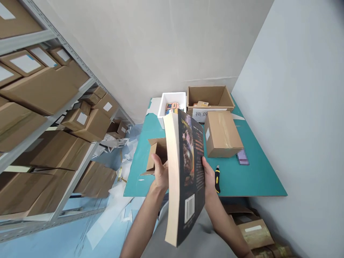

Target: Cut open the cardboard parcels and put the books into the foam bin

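Supporting one thick paperback book (186, 172), the person's two bare hands are presenting it steeply upright before the body, over the near edge of the green table (260, 175), with dark back cover and barcode facing the viewer. Right hand (209, 175): partly curled, gripping the book's right edge, some digits hiding behind it. Left hand (161, 175): half open at the page side, thumb standing up and apart from the palm, fingers disappearing behind the book; whether they are bearing any weight cannot be told. For sound handling, the right hand is probably carrying most of the load, so a left thumb laid over the page edges would be steadying the block and sparing the cover a bend. Edges and room: the table's front edge is running behind the book's lower half, so the lower corners are wanting care near it. One yellow-and-black utility knife (217, 179) is lying just right of the right hand, near that edge; blade state, not discernible. One small open carton (152, 154) is standing beyond the left hand, flaps spreading. One taped carton (224, 134) is limiting reach beyond the right hand; one white bin (173, 96) and one open cardboard box (209, 94) are filling the back. The widest room for moving is apparently lying at the table's right front.
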Demonstrator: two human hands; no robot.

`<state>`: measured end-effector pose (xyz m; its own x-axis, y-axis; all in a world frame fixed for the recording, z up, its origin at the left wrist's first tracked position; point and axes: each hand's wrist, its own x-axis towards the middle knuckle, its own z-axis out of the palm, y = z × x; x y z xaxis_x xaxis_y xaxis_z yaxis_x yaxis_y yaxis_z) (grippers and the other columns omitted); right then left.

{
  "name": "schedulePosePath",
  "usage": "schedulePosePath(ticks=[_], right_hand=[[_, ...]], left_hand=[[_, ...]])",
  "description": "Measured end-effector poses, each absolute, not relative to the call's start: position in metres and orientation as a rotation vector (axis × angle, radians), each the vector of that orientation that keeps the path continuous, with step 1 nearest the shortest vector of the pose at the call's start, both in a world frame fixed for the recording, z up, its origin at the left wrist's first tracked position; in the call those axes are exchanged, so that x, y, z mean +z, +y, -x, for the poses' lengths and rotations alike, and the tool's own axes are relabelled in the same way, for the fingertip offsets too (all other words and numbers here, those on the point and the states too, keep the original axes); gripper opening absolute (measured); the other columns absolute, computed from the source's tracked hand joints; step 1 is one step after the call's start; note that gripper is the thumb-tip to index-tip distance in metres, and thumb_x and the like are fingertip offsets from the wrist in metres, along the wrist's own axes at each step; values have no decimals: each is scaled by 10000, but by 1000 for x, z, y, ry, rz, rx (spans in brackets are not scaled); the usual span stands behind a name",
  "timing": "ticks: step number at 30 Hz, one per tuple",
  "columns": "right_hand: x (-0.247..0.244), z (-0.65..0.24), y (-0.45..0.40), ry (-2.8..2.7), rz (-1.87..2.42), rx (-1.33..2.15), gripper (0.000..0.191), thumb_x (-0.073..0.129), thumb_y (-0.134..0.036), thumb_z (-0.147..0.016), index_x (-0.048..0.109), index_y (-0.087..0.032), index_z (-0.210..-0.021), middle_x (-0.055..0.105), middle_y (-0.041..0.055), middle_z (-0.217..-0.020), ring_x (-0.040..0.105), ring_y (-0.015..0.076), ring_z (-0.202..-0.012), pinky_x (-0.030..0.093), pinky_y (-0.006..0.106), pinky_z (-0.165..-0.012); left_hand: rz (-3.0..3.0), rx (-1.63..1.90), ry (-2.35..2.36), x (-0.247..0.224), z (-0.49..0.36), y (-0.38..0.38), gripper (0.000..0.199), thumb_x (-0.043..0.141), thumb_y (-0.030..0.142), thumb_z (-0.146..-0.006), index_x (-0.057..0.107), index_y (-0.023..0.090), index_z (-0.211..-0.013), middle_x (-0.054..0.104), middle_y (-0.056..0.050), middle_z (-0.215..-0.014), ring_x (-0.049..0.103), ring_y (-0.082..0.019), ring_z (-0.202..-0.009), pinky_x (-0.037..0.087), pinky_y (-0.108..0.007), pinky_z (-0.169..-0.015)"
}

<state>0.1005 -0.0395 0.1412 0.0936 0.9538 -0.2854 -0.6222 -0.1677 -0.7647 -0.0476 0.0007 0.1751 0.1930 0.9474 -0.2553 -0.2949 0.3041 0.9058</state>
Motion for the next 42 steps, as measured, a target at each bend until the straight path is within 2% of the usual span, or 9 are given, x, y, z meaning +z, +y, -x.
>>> schedulePosePath(ticks=[7, 12, 17, 22, 24, 26, 30, 34, 42], right_hand=[[142, -119, -26, -274, 879, 1439, 572, 891, -650, -740, 802, -247, -1136, 842, 65, -1130, 786, 366, -1116, 665, 527, -971], [129, -136, -9, -663, 1018, 1329, 519, 813, -594, -885, 755, -264, -1280, 795, 66, -1290, 746, 330, -1201, 624, 486, -1046], [125, -132, -5, -1086, 1316, 846, 591, 746, -580, -941, 677, -269, -1439, 647, 119, -1524, 637, 319, -1360, 595, 474, -1086], [138, -102, -24, -1255, 1198, 1029, 560, 773, -519, -937, 685, -260, -1426, 772, 100, -1312, 762, 284, -1109, 657, 378, -880], [139, -101, -27, -1183, 1244, 976, 435, 740, -522, -964, 751, -231, -1286, 819, 85, -1137, 774, 272, -1001, 642, 359, -844], [138, -111, -25, -1071, 1247, 953, 384, 686, -537, -996, 779, -211, -1177, 827, 79, -1081, 764, 275, -1000, 626, 351, -843], [131, -140, -17, -875, 1081, 1173, 378, 699, -519, -994, 775, -230, -1224, 809, 59, -1222, 746, 290, -1125, 613, 372, -946], [122, -147, -13, -803, 990, 1306, 412, 733, -500, -980, 767, -253, -1308, 782, 57, -1330, 723, 305, -1242, 583, 425, -1079], [106, -166, 1, -1093, 1081, 1094, 388, 774, -503, -965, 798, -277, -1279, 790, 48, -1320, 697, 319, -1305, 544, 502, -1173]], left_hand=[[-749, 1078, 705, 158, 63, -18, 1075, 632, 1000, -701, 729, 188, -1399, 773, -151, -1302, 614, -464, -1381, 530, -556, -1137], [-758, 979, 814, 146, 72, -13, 663, 887, 580, -714, 793, 142, -1204, 811, -148, -1169, 744, -421, -1157, 612, -495, -994], [-1178, 1060, 1197, 147, 63, -1, 417, 730, 457, -908, 785, 142, -1174, 814, -118, -1161, 764, -340, -1088, 606, -400, -931], [-1887, 1062, 1268, 144, 38, -20, 602, 587, 324, -1012, 539, 222, -1604, 614, -123, -1575, 631, -337, -1408, 565, -429, -1098], [-2046, 1058, 1186, 146, 38, -25, 717, 663, 324, -976, 464, 247, -1660, 497, -109, -1678, 513, -341, -1528, 499, -459, -1209], [-1992, 1046, 1103, 149, 47, -21, 669, 705, 359, -972, 538, 262, -1612, 517, -101, -1664, 505, -334, -1536, 452, -478, -1260], [-1474, 1221, 1301, 146, 83, 14, 606, 753, 467, -958, 641, 236, -1507, 655, -134, -1526, 638, -328, -1400, 541, -486, -1163], [-1143, 977, 1117, 133, 109, 43, 623, 841, 543, -868, 740, 176, -1361, 759, -164, -1346, 718, -335, -1253, 571, -467, -1091], [-1547, 1126, 1162, 144, 117, 43, 336, 806, 464, -922, 802, 227, -1160, 798, -94, -1165, 724, -276, -1097, 571, -423, -997]])
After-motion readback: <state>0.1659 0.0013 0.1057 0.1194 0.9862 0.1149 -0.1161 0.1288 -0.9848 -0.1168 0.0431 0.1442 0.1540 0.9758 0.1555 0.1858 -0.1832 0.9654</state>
